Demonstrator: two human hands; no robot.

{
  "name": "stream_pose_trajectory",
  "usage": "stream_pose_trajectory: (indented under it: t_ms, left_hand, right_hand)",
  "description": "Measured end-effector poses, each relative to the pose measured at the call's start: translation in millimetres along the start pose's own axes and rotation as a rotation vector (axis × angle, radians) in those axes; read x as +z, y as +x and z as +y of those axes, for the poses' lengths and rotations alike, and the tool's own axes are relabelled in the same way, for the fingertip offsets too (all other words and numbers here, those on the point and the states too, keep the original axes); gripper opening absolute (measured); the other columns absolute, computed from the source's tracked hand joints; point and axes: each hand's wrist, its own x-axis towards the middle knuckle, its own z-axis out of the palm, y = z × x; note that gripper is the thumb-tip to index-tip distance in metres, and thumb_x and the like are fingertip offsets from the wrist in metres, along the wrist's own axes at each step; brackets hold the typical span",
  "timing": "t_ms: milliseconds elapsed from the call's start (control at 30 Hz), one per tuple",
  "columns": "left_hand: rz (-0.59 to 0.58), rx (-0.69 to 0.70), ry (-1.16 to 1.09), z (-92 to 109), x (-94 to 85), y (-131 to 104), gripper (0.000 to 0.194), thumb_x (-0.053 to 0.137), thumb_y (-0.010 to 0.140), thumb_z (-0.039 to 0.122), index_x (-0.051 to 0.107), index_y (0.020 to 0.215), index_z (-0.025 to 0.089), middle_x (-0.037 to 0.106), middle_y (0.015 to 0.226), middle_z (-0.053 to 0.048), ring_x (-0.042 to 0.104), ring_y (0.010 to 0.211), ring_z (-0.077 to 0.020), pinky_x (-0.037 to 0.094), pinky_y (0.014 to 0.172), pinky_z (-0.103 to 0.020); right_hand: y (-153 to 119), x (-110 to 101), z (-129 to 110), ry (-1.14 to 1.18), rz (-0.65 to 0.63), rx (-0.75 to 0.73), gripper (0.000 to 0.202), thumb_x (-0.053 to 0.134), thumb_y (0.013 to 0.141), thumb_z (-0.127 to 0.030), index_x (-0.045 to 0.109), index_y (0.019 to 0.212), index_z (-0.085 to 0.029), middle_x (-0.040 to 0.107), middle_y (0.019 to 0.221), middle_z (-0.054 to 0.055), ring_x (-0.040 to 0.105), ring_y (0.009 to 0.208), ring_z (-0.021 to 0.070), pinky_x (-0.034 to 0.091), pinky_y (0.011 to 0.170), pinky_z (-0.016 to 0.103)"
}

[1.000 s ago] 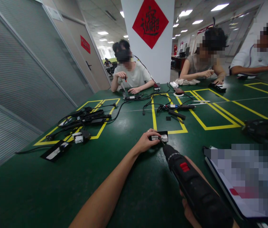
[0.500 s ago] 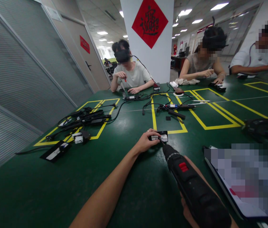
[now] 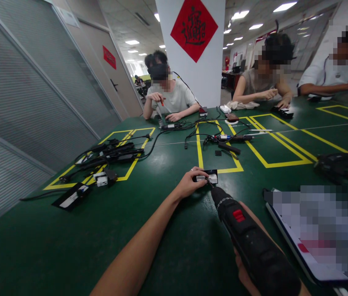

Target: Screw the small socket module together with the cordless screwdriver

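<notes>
My left hand (image 3: pixel 192 181) presses its fingers on a small black plate with white parts (image 3: pixel 212 177) lying on the green table. The plate's left side is partly covered by those fingers. My right hand (image 3: pixel 244 269) is wrapped round a black cordless drill (image 3: pixel 250 242) with a red switch on top. The drill points forward, and its thin bit reaches the plate beside my left fingertips. Whether the bit sits in a screw is too small to tell. Most of my right hand is hidden behind the drill body.
Black cables and adapters (image 3: pixel 118 152) lie at the left, near a black-and-white plate (image 3: pixel 71 196). Pens and tools (image 3: pixel 229 138) lie beyond my hands. A tablet-like device (image 3: pixel 303 246) rests at the right, near a black strap (image 3: pixel 340 168). Several people (image 3: pixel 174 94) sit across the table.
The view has shifted very slightly. Both hands, the drill and the plate stay in nearly the same place.
</notes>
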Motion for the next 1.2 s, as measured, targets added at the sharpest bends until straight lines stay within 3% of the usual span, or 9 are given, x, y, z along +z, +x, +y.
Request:
stream_pose_trajectory:
  t_ms: [167, 367, 600, 767, 967, 1100, 1200]
  left_hand:
    - [-0.005, -0.002, 0.001, 0.2, 0.0, 0.0, 0.023, 0.065, 0.077, 0.024, 0.071, 0.099, 0.019, 0.057, 0.110, -0.007, 0.055, 0.104, -0.0199, 0.041, 0.096, -0.034]
    - [-0.010, -0.013, -0.015, -1.3, -0.2, 0.6, 0.021, 0.065, 0.077, 0.023, 0.071, 0.097, 0.019, 0.056, 0.110, -0.008, 0.055, 0.105, -0.0206, 0.041, 0.097, -0.035]
    - [-0.005, -0.020, -0.020, -0.5, 0.4, 0.2, 0.021, 0.066, 0.076, 0.023, 0.072, 0.096, 0.019, 0.056, 0.112, -0.008, 0.055, 0.106, -0.0210, 0.042, 0.096, -0.036]
    - [-0.005, -0.013, -0.015, -1.3, 0.5, -0.4, 0.023, 0.067, 0.075, 0.022, 0.071, 0.098, 0.018, 0.056, 0.111, -0.008, 0.056, 0.104, -0.0201, 0.042, 0.095, -0.034]
    - [0.000, 0.002, -0.001, 0.4, -0.8, -0.6, 0.024, 0.062, 0.073, 0.014, 0.068, 0.097, 0.018, 0.059, 0.106, -0.006, 0.056, 0.101, -0.0198, 0.043, 0.092, -0.033]
    - [0.007, -0.001, -0.011, 0.7, -1.0, -0.6, 0.025, 0.059, 0.073, 0.011, 0.068, 0.095, 0.018, 0.060, 0.105, -0.006, 0.056, 0.100, -0.0192, 0.044, 0.091, -0.032]
    - [0.013, -0.012, -0.017, 0.0, -0.3, -0.2, 0.025, 0.059, 0.071, 0.010, 0.069, 0.093, 0.018, 0.060, 0.106, -0.006, 0.056, 0.102, -0.0197, 0.044, 0.091, -0.032]
  right_hand:
    - [4.8, -2.3, 5.8, -0.103, -0.047, 0.036, 0.072, 0.045, 0.083, -0.034, 0.016, 0.148, -0.025, 0.066, 0.108, 0.007, 0.069, 0.088, 0.0251, 0.054, 0.082, 0.043]
    - [7.1, -2.4, 9.9, -0.113, -0.020, 0.018, 0.069, 0.046, 0.083, -0.035, 0.020, 0.147, -0.027, 0.069, 0.098, 0.004, 0.068, 0.090, 0.0243, 0.052, 0.084, 0.042]
    - [8.2, 4.1, 8.2, -0.052, 0.010, 0.041, 0.066, 0.038, 0.087, -0.041, 0.019, 0.147, -0.023, 0.064, 0.117, 0.009, 0.063, 0.106, 0.0272, 0.049, 0.091, 0.043]
    - [9.9, 2.5, 8.7, -0.126, 0.022, 0.064, 0.068, 0.042, 0.084, -0.040, 0.021, 0.147, -0.023, 0.060, 0.122, 0.011, 0.064, 0.103, 0.0290, 0.046, 0.093, 0.047]
    - [4.9, -1.2, 11.8, -0.173, -0.035, 0.032, 0.096, 0.063, 0.067, -0.031, 0.012, 0.148, -0.032, 0.068, 0.105, 0.003, 0.068, 0.092, 0.0281, 0.052, 0.084, 0.041]
    - [1.0, -2.5, 9.3, -0.165, -0.038, -0.003, 0.088, 0.058, 0.071, -0.032, 0.013, 0.148, -0.030, 0.068, 0.101, 0.004, 0.069, 0.087, 0.0249, 0.052, 0.082, 0.040]
    - [0.3, -2.7, 4.6, -0.133, -0.038, 0.006, 0.073, 0.045, 0.081, -0.039, 0.016, 0.148, -0.028, 0.068, 0.094, 0.004, 0.069, 0.084, 0.0227, 0.052, 0.082, 0.039]
